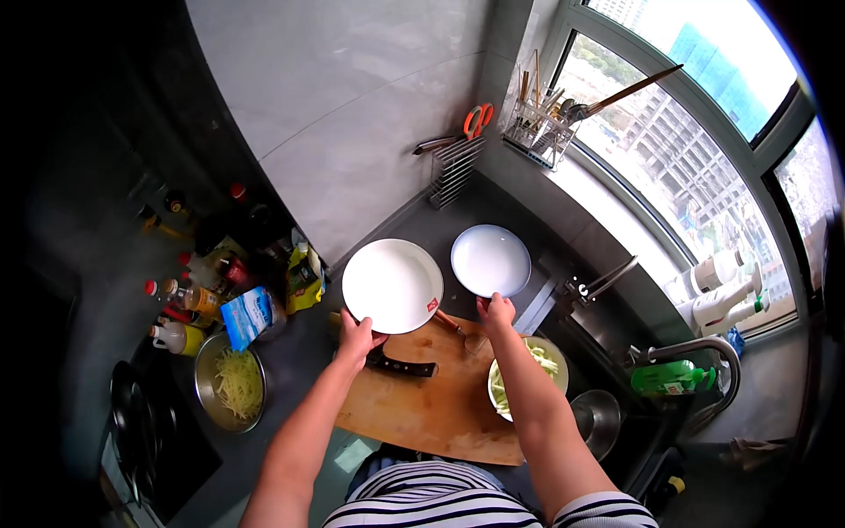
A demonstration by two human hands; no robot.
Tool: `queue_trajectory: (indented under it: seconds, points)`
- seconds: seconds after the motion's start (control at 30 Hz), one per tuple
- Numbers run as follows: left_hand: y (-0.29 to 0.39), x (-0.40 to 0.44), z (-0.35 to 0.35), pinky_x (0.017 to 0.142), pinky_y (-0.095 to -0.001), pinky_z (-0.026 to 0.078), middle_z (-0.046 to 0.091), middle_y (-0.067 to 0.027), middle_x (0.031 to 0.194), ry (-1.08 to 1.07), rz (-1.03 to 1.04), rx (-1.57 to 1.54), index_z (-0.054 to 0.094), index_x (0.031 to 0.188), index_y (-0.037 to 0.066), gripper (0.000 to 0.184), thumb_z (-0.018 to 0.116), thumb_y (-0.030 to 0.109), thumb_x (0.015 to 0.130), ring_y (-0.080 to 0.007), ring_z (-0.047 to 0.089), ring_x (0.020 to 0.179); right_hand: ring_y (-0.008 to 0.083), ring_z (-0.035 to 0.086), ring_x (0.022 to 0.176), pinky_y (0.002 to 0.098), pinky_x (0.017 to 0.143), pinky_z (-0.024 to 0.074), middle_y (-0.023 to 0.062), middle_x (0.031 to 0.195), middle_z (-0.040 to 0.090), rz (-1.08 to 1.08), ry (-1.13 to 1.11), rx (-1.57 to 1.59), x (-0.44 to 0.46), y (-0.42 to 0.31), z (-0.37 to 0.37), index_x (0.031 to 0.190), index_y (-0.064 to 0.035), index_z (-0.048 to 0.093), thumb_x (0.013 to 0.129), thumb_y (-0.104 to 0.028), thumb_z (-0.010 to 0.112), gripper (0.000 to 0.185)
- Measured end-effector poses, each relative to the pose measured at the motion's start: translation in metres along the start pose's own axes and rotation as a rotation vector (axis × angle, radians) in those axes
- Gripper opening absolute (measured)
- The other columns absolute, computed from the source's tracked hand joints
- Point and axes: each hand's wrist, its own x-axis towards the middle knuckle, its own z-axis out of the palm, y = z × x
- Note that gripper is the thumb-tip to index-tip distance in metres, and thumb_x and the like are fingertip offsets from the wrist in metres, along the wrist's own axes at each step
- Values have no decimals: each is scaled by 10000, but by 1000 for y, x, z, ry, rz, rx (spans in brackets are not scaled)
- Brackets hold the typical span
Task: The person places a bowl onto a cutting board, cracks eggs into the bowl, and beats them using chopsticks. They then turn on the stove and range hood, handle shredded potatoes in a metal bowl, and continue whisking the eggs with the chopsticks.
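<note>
My left hand [357, 341] grips the lower edge of a white plate [392, 283] that has a small red label near its rim. In my right hand [497, 310] is the near edge of a smaller, bluish-white plate [490, 259]. Both plates are held above the far side of a wooden cutting board [440, 409]. On the board below my left hand lies a knife [405, 365] with a black handle, its blade partly hidden. A utensil with a brown handle [449, 322] rests near the board's far edge. My right forearm partly covers a bowl of pale green strips [560, 356].
A metal bowl of shredded vegetable [238, 387] stands left, beside several bottles and a blue packet [247, 317]. A knife rack [456, 172] with orange scissors stands at the back corner. The sink with its faucet [726, 361] and a metal bowl [598, 421] are right, below the window.
</note>
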Motion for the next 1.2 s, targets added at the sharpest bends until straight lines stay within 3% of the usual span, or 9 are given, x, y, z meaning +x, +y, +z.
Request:
queue_trajectory:
  seconds: [0.2,0.3,0.43,0.6,0.73,0.83,0.93,1.07,1.2]
  points:
    - [0,-31,0,754,-405,550,481,-128,1200,-73,23,96,264,1345,169,477,418,86,901,-244,581,988,277,634,948,341,724,563,209,1124,582,306,-278,26,-38,-13,-5,1043,5,466,953,-183,439,210]
    - [0,-47,10,745,-375,549,518,-122,1174,-142,68,129,328,1320,116,430,427,100,903,-216,581,997,198,624,852,373,732,555,110,1020,596,113,-504,-264,-100,-24,-21,1124,-28,476,987,-358,397,366]
    - [-36,-27,27,714,-347,555,567,-118,1116,-365,327,308,407,1243,25,349,427,115,907,-188,589,987,141,607,735,313,590,561,46,922,567,-53,-546,-495,-172,-38,-77,1256,-125,402,992,-332,392,336]
    - [3,-121,135,521,-302,546,630,-95,747,-620,52,459,426,1241,2,401,514,179,891,-189,640,551,217,607,732,337,561,553,110,953,551,-54,-290,-110,-202,-58,-172,1269,-76,370,859,-113,372,411]
    - [-18,-168,245,506,-299,536,656,-126,744,-759,331,724,528,1122,-23,419,606,280,843,-180,653,553,229,618,739,317,593,554,131,928,589,-32,-175,394,-202,-58,-248,1126,12,477,844,-91,361,322]
    - [-38,-194,306,680,-373,531,666,-218,808,-766,556,1042,609,958,-30,494,639,434,790,-266,681,654,210,646,781,306,664,576,135,902,626,158,-327,705,-197,-42,-300,1102,50,529,927,-122,393,280]
    - [-64,-195,328,662,-365,534,660,-196,796,-710,653,1214,602,925,-20,470,615,431,797,-262,675,655,225,644,742,315,634,576,148,919,640,319,-381,807,-200,-44,-328,1069,32,541,882,-85,390,267]
    - [-56,-214,287,590,-304,534,650,-132,763,-812,286,1002,536,1043,15,385,549,339,836,-173,654,621,202,622,681,304,555,549,121,852,624,167,-167,368,-217,-58,-337,1084,-14,501,849,-61,420,254]
    - [-76,-192,196,625,-308,547,656,-118,909,-636,88,743,445,1273,46,431,500,192,872,-179,665,708,158,604,743,302,590,550,81,979,540,-71,-270,-53,-229,-78,-305,1267,-149,310,860,-59,423,432]
